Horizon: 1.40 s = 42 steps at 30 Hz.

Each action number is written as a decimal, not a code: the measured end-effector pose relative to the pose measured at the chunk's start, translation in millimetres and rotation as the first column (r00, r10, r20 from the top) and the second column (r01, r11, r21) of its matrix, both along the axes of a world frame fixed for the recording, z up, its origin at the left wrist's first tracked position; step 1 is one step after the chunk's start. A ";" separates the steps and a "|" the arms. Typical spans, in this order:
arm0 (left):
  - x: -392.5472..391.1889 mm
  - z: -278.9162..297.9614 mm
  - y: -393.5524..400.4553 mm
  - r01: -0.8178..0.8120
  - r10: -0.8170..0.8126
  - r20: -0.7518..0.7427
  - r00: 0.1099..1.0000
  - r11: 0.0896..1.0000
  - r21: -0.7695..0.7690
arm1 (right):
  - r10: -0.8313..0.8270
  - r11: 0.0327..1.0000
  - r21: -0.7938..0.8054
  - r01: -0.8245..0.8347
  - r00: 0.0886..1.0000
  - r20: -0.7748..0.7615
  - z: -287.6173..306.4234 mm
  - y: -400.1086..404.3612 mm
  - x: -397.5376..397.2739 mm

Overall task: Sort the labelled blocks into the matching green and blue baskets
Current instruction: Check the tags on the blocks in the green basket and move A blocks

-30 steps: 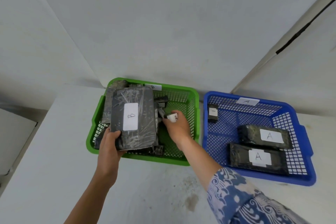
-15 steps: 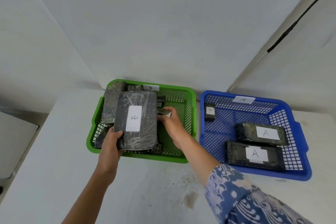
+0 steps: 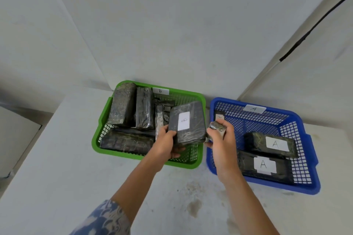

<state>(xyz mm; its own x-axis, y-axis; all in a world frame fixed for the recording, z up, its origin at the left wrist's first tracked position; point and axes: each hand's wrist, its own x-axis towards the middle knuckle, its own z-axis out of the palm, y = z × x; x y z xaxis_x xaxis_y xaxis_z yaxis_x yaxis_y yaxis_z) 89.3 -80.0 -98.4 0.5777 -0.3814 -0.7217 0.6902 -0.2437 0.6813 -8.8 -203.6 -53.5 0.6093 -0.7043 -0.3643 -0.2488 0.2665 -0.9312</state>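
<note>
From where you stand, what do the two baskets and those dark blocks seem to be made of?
The green basket and blue basket look like moulded plastic: bright even colour and lattice walls. The dark blocks, like the B block in the left hand, seem wrapped in glossy crinkled film with white paper labels; their cores are hidden.

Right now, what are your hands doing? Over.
Left hand grips B block over green basket. Right hand holds small block at blue basket. Nothing blocking.

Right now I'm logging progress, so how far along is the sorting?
Done: two A blocks lie in the blue basket. In hand: the left hand holds a B block over the green basket; the right hand holds a small block at the blue basket's edge. Left: several blocks in green, labels hidden.
</note>
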 end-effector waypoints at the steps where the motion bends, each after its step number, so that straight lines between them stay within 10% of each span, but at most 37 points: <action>1: 0.5 -1.1 -1.6 0.004 -0.004 -0.017 1.000 1.000 0.015 | 0.023 0.999 -0.023 -0.024 0.999 -0.026 -1.9 1.3 -0.4; 9: 12.2 -2.5 -1.4 0.270 -0.370 0.136 0.919 0.843 0.464 | 0.177 0.906 -0.356 -0.230 0.968 -0.176 -9.4 17.7 5.5; 14: 14.5 -0.4 -7.1 0.409 -0.847 0.167 0.504 0.405 0.818 | 0.288 0.812 -0.433 -0.393 0.913 -0.289 -18.1 17.1 9.4; 25: 18.6 3.9 -15.7 0.215 -0.950 0.310 0.025 0.308 0.927 | 0.333 0.470 -0.563 -0.680 0.727 -0.600 -25.9 14.9 18.0; 35: 29.0 -17.3 -8.3 0.362 -0.896 0.442 -0.036 0.401 0.842 | 0.130 0.694 -0.629 -0.351 0.920 -0.369 -43.5 35.7 5.6; 42: 30.6 -19.5 -28.5 0.262 -0.980 0.191 -0.055 0.170 0.950 | 0.153 0.672 -0.599 -0.435 0.873 -0.463 -41.7 29.5 7.4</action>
